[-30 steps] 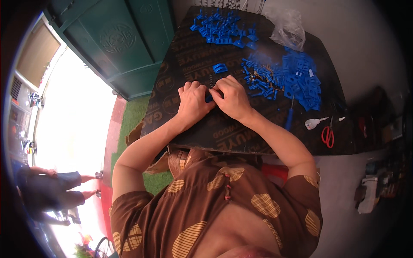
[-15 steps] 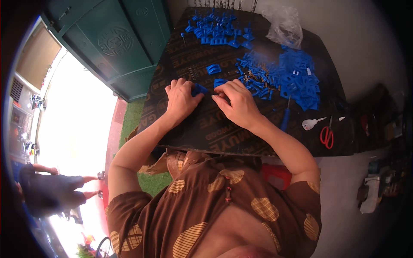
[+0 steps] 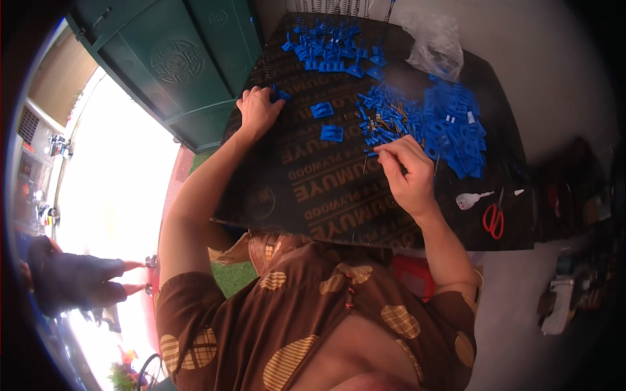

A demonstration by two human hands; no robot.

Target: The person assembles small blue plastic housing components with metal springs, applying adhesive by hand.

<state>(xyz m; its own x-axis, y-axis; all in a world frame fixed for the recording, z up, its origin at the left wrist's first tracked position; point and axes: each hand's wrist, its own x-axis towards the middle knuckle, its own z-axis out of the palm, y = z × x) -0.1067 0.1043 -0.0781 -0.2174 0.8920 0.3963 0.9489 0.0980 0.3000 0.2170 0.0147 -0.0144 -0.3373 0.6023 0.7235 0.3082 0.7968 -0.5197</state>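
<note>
At the table's left edge my left hand (image 3: 259, 112) has its fingers closed on a blue plastic piece (image 3: 280, 94). A dark coil spring (image 3: 265, 67) stands just beyond it. My right hand (image 3: 411, 173) is at the near edge of a heap of small blue plugs and brass-coloured screws (image 3: 391, 114). Its thumb and forefinger pinch together, with a small blue piece with a thin dark shaft (image 3: 371, 154) at their tips. Between the hands lie a curved blue plastic bracket (image 3: 321, 109) and a second blue bracket (image 3: 332, 133).
Flat blue plates with holes (image 3: 456, 124) are piled on the right. Beyond stand several blue pieces with springs (image 3: 326, 49) and a crumpled clear bag (image 3: 433, 49). Red-handled scissors (image 3: 493, 220) and a white bottle (image 3: 471, 200) lie right. A green door (image 3: 176, 65) borders the table's left.
My left hand has moved left and away from me with a blue piece. The right hand has left the brackets and moved right to the heap. The coil spring is farther left.
</note>
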